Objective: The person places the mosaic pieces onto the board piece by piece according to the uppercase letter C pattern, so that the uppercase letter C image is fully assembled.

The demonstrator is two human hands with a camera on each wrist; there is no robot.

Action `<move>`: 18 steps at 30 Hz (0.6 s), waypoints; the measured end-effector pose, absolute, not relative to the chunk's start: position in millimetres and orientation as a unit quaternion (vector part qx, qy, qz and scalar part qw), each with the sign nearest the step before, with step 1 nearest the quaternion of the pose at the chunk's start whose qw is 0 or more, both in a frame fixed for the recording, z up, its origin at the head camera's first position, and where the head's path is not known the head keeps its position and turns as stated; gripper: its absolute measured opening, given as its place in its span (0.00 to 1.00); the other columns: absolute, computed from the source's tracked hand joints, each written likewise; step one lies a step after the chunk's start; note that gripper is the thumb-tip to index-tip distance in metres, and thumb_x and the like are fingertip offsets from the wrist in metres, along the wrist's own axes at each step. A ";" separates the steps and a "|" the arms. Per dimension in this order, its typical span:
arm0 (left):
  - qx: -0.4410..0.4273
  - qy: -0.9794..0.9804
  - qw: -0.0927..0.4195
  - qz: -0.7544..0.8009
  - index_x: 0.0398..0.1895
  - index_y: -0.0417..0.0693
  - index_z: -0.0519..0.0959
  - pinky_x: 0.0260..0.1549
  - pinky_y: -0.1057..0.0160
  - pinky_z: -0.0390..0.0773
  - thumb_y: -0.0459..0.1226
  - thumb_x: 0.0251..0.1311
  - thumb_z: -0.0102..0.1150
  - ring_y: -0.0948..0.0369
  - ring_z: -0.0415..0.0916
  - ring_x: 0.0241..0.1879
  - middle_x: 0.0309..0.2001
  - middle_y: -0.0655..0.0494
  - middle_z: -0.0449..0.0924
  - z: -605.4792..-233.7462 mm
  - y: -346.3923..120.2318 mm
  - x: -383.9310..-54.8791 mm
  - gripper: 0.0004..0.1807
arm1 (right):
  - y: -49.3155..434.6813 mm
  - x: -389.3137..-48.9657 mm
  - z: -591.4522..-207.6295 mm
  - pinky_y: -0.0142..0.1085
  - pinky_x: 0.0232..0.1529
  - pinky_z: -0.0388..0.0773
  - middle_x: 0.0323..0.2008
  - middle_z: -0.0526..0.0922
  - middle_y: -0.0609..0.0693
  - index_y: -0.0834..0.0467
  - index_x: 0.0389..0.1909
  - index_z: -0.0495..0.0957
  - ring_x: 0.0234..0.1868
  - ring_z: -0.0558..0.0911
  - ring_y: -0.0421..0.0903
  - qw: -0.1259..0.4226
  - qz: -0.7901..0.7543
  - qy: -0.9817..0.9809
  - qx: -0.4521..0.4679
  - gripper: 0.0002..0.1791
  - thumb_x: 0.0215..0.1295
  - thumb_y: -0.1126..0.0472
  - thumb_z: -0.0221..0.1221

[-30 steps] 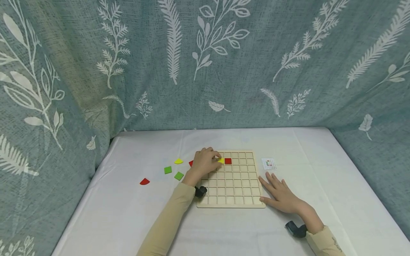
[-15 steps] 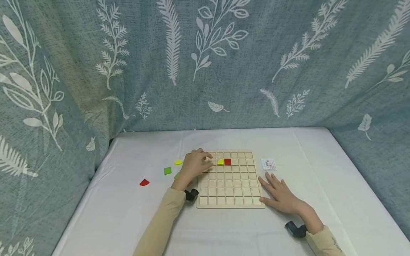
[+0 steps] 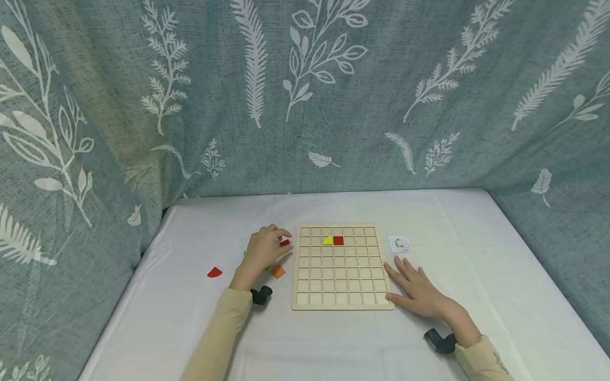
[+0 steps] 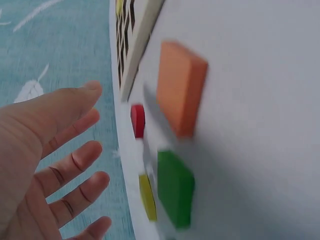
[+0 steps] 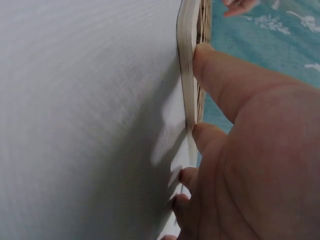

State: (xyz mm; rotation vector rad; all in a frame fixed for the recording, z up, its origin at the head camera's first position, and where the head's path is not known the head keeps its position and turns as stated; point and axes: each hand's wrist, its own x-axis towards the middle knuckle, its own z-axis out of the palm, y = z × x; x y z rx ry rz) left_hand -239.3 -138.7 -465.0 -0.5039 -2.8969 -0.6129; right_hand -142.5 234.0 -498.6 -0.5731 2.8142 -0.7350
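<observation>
My left hand (image 3: 261, 251) hovers over loose flat pieces left of the wooden grid board (image 3: 307, 307), its fingers apart and holding nothing. Between thumb and index in the head view shows a red piece (image 3: 284, 243); the left wrist view has it lying on the cloth beyond the fingertips. An orange square (image 4: 175, 85), a green square (image 4: 174, 190) and a yellow piece (image 4: 147, 197) lie close by. On the board sit a yellow quarter-round (image 3: 328, 241) and a red square (image 3: 338, 240), side by side. My right hand (image 3: 419, 292) rests spread, thumb and index touching the board's right edge.
A small printed pattern card (image 3: 399, 244) lies right of the board. Farther left on the white tablecloth (image 3: 167, 317) is a red quarter-round (image 3: 215, 272). A leaf-patterned curtain (image 3: 286, 159) hangs behind the table.
My left hand has moved left, off the board and over the loose pieces, uncovering the yellow quarter-round on the grid. My right hand stays at the board's edge.
</observation>
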 end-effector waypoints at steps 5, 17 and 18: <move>-0.151 -0.962 0.072 -0.214 0.41 0.50 0.83 0.35 0.52 0.72 0.44 0.51 0.66 0.54 0.73 0.33 0.34 0.51 0.78 -462.9 -154.3 -235.9 0.14 | 234.5 -143.0 -498.3 0.65 0.64 0.34 0.71 0.45 0.64 0.56 0.71 0.53 0.70 0.42 0.66 0.090 -0.249 0.945 -0.192 0.40 0.63 0.42 0.52; -0.129 -0.969 0.069 -0.199 0.44 0.48 0.82 0.39 0.47 0.73 0.42 0.50 0.67 0.50 0.74 0.38 0.39 0.48 0.77 -463.6 -182.6 -235.8 0.17 | 235.0 -143.0 -495.6 0.66 0.63 0.35 0.71 0.45 0.65 0.57 0.70 0.53 0.70 0.43 0.66 0.087 -0.252 0.943 -0.197 0.40 0.63 0.42 0.52; -0.130 -0.969 0.070 -0.198 0.44 0.47 0.82 0.38 0.47 0.73 0.42 0.50 0.67 0.50 0.74 0.38 0.39 0.47 0.77 -463.8 -184.3 -236.2 0.17 | 234.9 -143.1 -495.6 0.66 0.63 0.36 0.71 0.46 0.65 0.57 0.70 0.53 0.70 0.43 0.66 0.085 -0.250 0.944 -0.198 0.40 0.63 0.42 0.52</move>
